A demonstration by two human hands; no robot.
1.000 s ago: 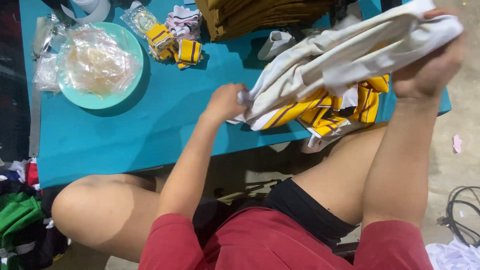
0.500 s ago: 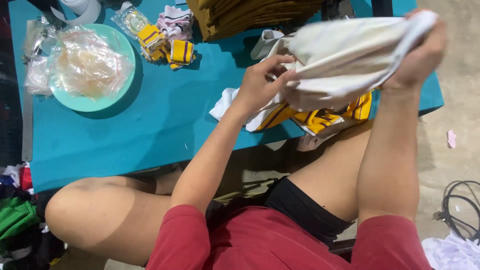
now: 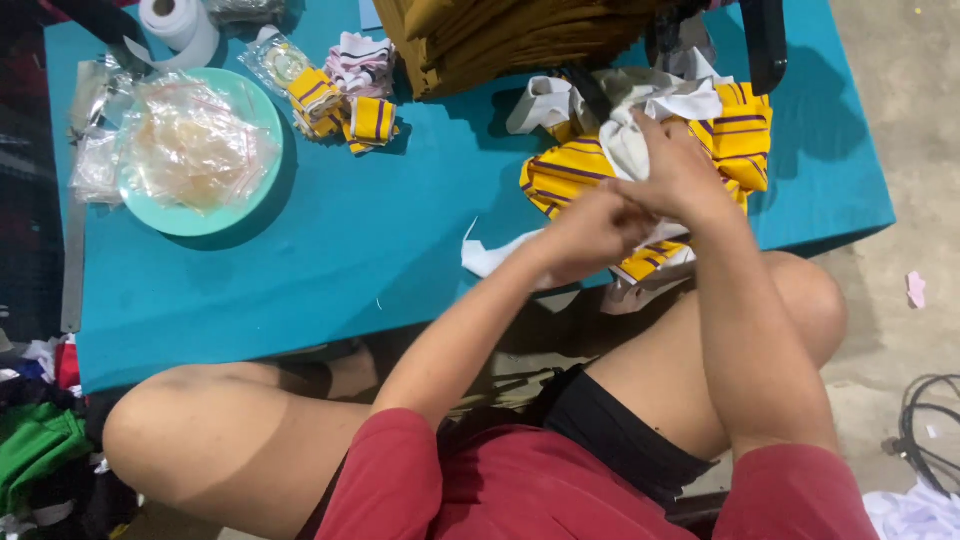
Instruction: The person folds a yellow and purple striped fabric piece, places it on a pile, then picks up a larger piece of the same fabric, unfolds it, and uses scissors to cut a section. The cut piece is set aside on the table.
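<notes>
Both my hands meet over a bundle of white cloth [image 3: 660, 105] lying on a pile of yellow pieces with dark stripes [image 3: 570, 175] at the right front of the teal table [image 3: 380, 260]. My right hand [image 3: 680, 165] presses down and grips the white cloth. My left hand [image 3: 590, 230] is closed on the same cloth just below it, near the table edge. A white corner [image 3: 485, 260] of cloth sticks out to the left.
A mint bowl [image 3: 255, 120] with clear plastic bags stands at the left. Small folded yellow and pink striped pieces [image 3: 350, 100] lie behind it, beside a paper roll [image 3: 180, 25]. A stack of mustard fabric [image 3: 500, 40] fills the back. Clothes lie on the floor at left.
The white cloth was held up high in my right hand; both hands have brought it down onto the yellow striped pile and closed together on it.
</notes>
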